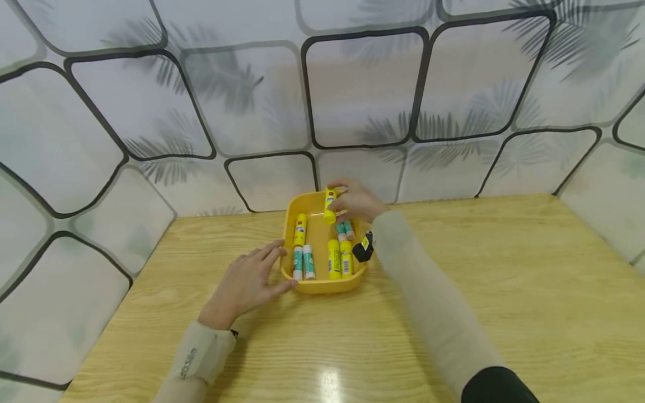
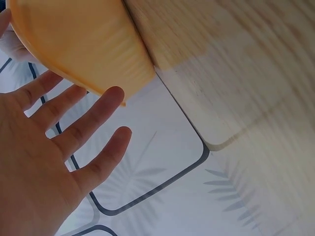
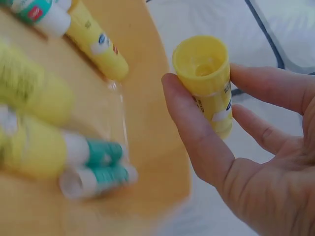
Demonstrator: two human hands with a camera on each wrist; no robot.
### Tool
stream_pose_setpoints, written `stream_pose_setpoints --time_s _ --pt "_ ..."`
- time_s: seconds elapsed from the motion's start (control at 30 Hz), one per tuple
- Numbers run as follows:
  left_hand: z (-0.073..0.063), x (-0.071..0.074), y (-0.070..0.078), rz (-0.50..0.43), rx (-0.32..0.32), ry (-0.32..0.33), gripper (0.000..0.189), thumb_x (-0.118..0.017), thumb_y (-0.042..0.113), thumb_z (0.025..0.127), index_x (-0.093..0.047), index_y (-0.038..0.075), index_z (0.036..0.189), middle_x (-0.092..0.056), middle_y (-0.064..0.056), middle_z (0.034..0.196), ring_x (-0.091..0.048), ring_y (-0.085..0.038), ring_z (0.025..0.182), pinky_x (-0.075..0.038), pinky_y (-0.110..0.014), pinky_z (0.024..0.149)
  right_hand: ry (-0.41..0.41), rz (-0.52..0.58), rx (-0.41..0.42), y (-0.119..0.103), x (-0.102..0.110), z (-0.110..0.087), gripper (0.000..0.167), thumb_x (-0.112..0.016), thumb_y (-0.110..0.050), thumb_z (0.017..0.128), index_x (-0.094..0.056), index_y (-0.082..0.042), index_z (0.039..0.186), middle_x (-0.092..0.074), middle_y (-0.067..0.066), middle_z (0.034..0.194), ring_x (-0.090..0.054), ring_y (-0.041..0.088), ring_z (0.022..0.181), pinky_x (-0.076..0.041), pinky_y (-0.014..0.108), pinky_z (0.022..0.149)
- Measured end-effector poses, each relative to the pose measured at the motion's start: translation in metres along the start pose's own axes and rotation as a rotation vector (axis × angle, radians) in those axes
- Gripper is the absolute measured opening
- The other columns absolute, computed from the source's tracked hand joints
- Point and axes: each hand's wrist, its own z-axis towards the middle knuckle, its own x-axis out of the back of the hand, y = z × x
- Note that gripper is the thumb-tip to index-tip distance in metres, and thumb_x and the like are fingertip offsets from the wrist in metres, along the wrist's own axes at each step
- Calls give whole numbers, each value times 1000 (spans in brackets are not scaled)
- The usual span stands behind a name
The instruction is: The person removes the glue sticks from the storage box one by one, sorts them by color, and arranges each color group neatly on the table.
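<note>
Between thumb and fingers my right hand [image 1: 356, 201] pinches a yellow glue stick [image 3: 211, 88] over the far part of a yellow plastic basket [image 1: 322, 286]. My left hand [image 1: 248, 282] rests against the basket's left rim, its fingers spread and nearly straight. Inside, a yellow glue stick [image 1: 300, 229] lies at the left, above a pair of teal-and-white glue sticks [image 1: 303, 263]. Two more yellow glue sticks [image 1: 340, 259] lie side by side at the near right. Behind them are two small teal-and-white sticks [image 3: 101, 167], partly under the right hand in the head view.
The basket stands on a wood-grain table [image 1: 453, 313] near its back edge. Directly behind rises a patterned cloth wall [image 1: 363, 89] with dark outlines and grey leaves, which also closes in the left and right sides. A black wrist device [image 1: 364, 248] overhangs the basket's right rim.
</note>
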Motion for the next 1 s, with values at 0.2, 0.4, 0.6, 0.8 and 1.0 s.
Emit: stream_pose_setpoints --time_s 0.2,0.4,0.6,0.8,1.0 --pt "-4 2 -2 1 -5 30 61 -65 58 93 -63 7 127 -54 -15 146 -66 -39 108 -56 -56 80 -7 -57 10 -3 16 -11 65 -61 7 94 -38 -4 154 -40 25 144 -55 38 118 -54 48 94" --pt "-5 3 -2 -14 -4 39 63 -65 58 92 -63 6 127 -54 -15 146 -68 -37 105 -56 -54 79 -22 -81 15 0 30 -20 65 -61 6 95 -36 -4 154 -40 26 143 -54 36 114 -53 50 95" --pt "-4 1 1 -29 -13 19 63 -63 58 94 -61 6 129 -53 -15 148 -67 -37 107 -56 -54 80 -25 -96 25 9 43 -34 64 -59 5 96 -35 -3 154 -39 28 145 -54 36 114 -54 51 94" --pt "-3 -1 1 -34 -10 26 62 -62 59 94 -62 6 127 -54 -15 147 -68 -35 104 -56 -50 76 -32 -120 35 19 56 -49 65 -58 5 96 -33 -1 155 -34 29 147 -53 36 114 -56 48 91" --pt "-4 0 1 -33 5 33 61 -63 58 93 -62 7 127 -54 -15 147 -69 -36 103 -56 -51 77 -34 -153 36 26 67 -60 66 -59 4 96 -31 1 155 -30 30 152 -51 40 120 -56 47 91"
